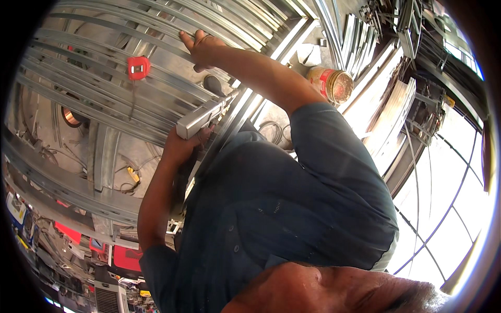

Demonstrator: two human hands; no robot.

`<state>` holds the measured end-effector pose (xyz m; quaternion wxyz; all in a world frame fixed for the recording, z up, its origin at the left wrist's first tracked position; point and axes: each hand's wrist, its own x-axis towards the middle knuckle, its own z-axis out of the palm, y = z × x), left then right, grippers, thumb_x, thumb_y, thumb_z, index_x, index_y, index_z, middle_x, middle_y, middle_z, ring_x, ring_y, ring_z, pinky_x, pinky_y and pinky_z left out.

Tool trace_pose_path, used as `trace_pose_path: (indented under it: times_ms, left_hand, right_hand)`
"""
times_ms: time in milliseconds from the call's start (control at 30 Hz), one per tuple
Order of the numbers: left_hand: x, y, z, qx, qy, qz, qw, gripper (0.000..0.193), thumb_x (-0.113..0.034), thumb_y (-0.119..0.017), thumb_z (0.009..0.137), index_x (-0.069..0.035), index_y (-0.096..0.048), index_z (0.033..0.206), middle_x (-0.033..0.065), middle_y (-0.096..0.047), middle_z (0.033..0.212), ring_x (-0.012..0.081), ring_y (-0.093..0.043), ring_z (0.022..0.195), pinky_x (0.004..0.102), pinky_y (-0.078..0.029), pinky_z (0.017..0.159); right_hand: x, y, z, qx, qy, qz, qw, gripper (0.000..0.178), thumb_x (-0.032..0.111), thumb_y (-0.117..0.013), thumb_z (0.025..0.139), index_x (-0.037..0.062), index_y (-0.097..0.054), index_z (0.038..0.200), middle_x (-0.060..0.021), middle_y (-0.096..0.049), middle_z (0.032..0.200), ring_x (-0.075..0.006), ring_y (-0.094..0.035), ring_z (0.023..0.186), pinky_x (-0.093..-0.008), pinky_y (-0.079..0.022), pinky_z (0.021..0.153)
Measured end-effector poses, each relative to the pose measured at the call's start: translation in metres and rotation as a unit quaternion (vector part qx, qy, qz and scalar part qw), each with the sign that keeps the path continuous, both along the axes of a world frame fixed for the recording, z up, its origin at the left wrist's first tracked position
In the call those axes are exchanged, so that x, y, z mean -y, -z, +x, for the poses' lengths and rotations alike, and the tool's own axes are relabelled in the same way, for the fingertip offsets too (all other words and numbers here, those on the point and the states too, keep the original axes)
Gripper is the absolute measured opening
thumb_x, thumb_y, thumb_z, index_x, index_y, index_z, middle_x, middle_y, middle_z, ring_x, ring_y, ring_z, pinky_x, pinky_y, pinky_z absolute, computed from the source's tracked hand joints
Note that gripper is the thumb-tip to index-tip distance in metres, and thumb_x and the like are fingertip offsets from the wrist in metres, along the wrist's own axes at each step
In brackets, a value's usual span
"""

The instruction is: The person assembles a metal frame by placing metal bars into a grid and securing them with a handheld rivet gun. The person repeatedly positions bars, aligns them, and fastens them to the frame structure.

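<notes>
My left hand (181, 145) is closed around a short silver rectangular metal piece (195, 121), its far end reaching toward a frame corner. What that piece is exactly, I cannot make out. Farther away, my right hand (204, 50) lies on the long metal bars (172, 31) with fingers spread, holding nothing. A red tape measure (139, 68) sits on the bars to the left of my hands. The bars run side by side in a large metal frame, with its edge member (248, 112) close to my body.
A bucket (334, 85) with a red and yellow label stands at the right, near stacked metal profiles (360, 39). Cables and a copper-coloured wire spool (71, 117) lie below the frame. A red case (127, 259) is among the clutter at lower left.
</notes>
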<state>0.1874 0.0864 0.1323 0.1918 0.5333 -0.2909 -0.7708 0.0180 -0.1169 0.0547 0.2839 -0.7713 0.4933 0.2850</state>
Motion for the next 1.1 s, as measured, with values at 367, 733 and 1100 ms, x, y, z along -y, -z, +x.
trace_pose_path:
  times_ms: [367,733,1100]
  left_hand:
    - [0.015,0.008,-0.014,-0.029,-0.004,0.015,0.999,0.028,-0.019,-0.077,0.092,0.001,-0.068,0.11,0.0072,-0.073,0.088,0.0137,-0.065,0.07,0.0299,-0.052,0.064]
    - [0.015,0.017,-0.016,-0.023,0.005,0.026,0.999,0.024,-0.018,-0.077,0.092,0.001,-0.068,0.105,0.0061,-0.071,0.084,0.0134,-0.064,0.067,0.0294,-0.051,0.062]
    - [0.014,0.007,-0.02,0.014,0.038,-0.009,0.999,0.033,-0.022,-0.078,0.091,0.001,-0.067,0.11,0.0052,-0.07,0.086,0.0127,-0.063,0.066,0.0293,-0.05,0.061]
  right_hand:
    - [0.001,0.009,-0.002,-0.002,-0.014,-0.004,1.0,0.124,0.035,-0.084,0.077,0.0229,0.004,0.165,-0.0227,-0.043,0.134,-0.0344,-0.067,0.103,-0.0412,-0.057,0.082]
    - [0.002,0.004,0.0,-0.009,-0.01,0.003,1.0,0.124,0.035,-0.082,0.078,0.0236,0.005,0.165,-0.0219,-0.043,0.133,-0.0338,-0.066,0.102,-0.0409,-0.057,0.082]
    - [0.002,0.004,0.001,-0.016,-0.01,0.005,1.0,0.125,0.035,-0.083,0.077,0.0236,0.006,0.165,-0.0222,-0.043,0.134,-0.0334,-0.067,0.101,-0.0406,-0.056,0.081]
